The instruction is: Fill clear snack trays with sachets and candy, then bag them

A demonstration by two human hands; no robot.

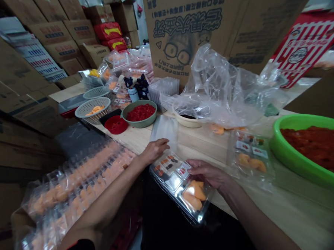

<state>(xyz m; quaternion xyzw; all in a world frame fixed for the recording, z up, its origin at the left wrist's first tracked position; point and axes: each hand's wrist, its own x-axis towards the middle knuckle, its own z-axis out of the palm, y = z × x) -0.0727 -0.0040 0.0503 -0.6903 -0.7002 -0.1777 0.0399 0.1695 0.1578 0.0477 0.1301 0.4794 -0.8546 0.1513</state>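
Note:
My right hand (208,174) grips the right edge of a clear plastic tray (181,184) that holds orange food pieces and small sauce packets, at the near edge of the wooden table (201,142). My left hand (154,148) rests with curled fingers on the tray's far end, pinching the bottom of an empty clear plastic sleeve (165,129) that lies on the table. A second filled tray (249,158) lies just to the right.
A green basin of red sauce (311,151) stands at right. A green bowl of red pieces (140,113), a red dish (116,124), mesh baskets (93,109) and a crumpled plastic bag (221,88) sit farther back. Stacked packed trays (75,185) fill the left. Cardboard boxes (195,22) surround the table.

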